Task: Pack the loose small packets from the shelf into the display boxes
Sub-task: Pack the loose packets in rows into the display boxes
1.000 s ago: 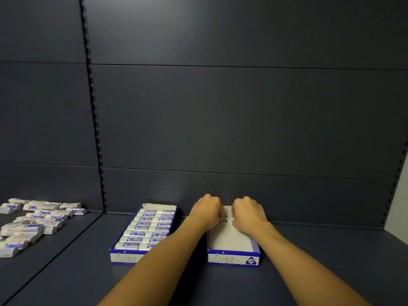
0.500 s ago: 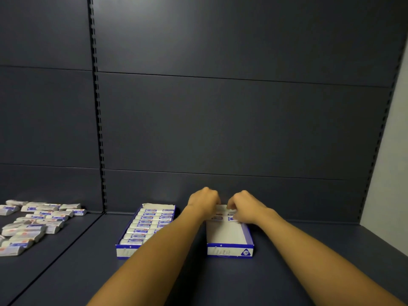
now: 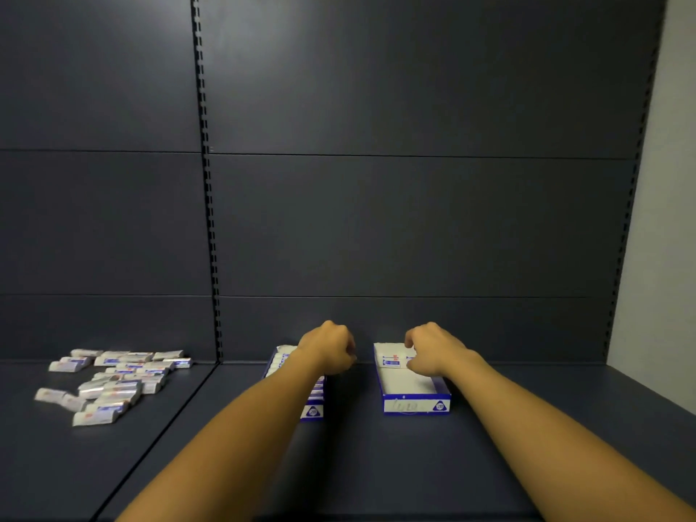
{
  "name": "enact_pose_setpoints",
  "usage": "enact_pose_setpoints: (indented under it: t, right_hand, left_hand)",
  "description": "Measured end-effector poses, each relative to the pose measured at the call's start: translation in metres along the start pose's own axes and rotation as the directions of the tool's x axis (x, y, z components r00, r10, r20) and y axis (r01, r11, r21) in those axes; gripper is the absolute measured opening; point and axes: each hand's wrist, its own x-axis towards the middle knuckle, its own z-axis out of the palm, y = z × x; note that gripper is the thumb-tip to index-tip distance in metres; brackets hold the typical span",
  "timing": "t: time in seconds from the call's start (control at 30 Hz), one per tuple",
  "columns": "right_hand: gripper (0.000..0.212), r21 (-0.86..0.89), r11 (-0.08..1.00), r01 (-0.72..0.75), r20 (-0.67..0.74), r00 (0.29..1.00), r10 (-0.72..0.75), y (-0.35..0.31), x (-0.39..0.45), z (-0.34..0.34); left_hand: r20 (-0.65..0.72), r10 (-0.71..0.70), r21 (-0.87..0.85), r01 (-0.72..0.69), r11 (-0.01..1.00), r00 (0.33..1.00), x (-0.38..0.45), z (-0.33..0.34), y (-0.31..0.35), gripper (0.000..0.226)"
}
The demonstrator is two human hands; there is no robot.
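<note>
We find one packet (image 3: 391, 360) at the far end of the right display box (image 3: 416, 405), our right hand (image 3: 433, 350) curled upon it. Our left hand (image 3: 331, 346), fisted, hovers over the filled left box (image 3: 312, 411). Loose packets (image 3: 113, 386) lie far left on the shelf (image 3: 376, 465), with open room near its front edge.

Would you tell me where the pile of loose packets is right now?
In the head view, the loose packets lie scattered on the left shelf bay, left of the upright and the full display box.
</note>
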Motion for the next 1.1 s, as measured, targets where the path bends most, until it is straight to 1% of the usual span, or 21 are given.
enact_pose_setpoints:
  t: [0.1,0.2,0.37,0.47,0.57,0.7,0.83,0.97,1.1]
  right_hand:
    - [0.042,0.007,1.000,0.007,-0.016,1.000,-0.006,-0.011,-0.015,-0.010]
    - [0.041,-0.004,1.000,0.012,-0.003,1.000,-0.012,-0.019,-0.033,-0.018]
    - [0.038,-0.002,1.000,0.029,0.033,0.999,-0.029,-0.028,-0.066,-0.022]
    - [0.039,0.002,0.999,0.036,0.055,0.998,-0.036,-0.032,-0.087,-0.021]
    - [0.039,-0.003,0.999,0.053,0.052,0.997,-0.053,-0.038,-0.106,-0.022]
    - [0.034,-0.018,0.993,0.115,0.051,0.992,-0.114,-0.058,-0.128,-0.023]
    - [0.034,-0.036,0.984,0.173,0.051,0.984,-0.171,-0.085,-0.143,-0.028]
    - [0.035,-0.023,0.970,0.242,0.082,0.967,-0.240,-0.119,-0.145,-0.036]
    - [0.034,0.006,0.953,0.302,0.089,0.949,-0.301,-0.161,-0.147,-0.042]
  left_hand:
    - [0.009,-0.006,0.031,0.006,0.999,1.000,-0.022,-0.013,0.002,0.029]
    - [0.015,-0.039,0.063,0.038,0.997,0.999,-0.044,-0.026,0.002,0.029]
    - [0.003,-0.157,0.117,0.156,0.981,0.988,-0.085,-0.033,0.001,0.032]
    - [-0.016,-0.214,0.147,0.214,0.966,0.977,-0.113,-0.036,0.002,0.026]
    - [-0.027,-0.250,0.155,0.251,0.956,0.968,-0.142,-0.040,0.004,0.034]
    - [-0.027,-0.321,0.183,0.320,0.930,0.947,-0.180,-0.047,-0.003,0.034]
    - [-0.020,-0.380,0.146,0.379,0.914,0.925,-0.217,-0.053,-0.015,0.034]
    - [-0.030,-0.425,0.166,0.424,0.890,0.905,-0.251,-0.068,-0.035,0.030]
    - [-0.084,-0.463,0.170,0.470,0.866,0.883,-0.277,-0.087,-0.057,0.027]
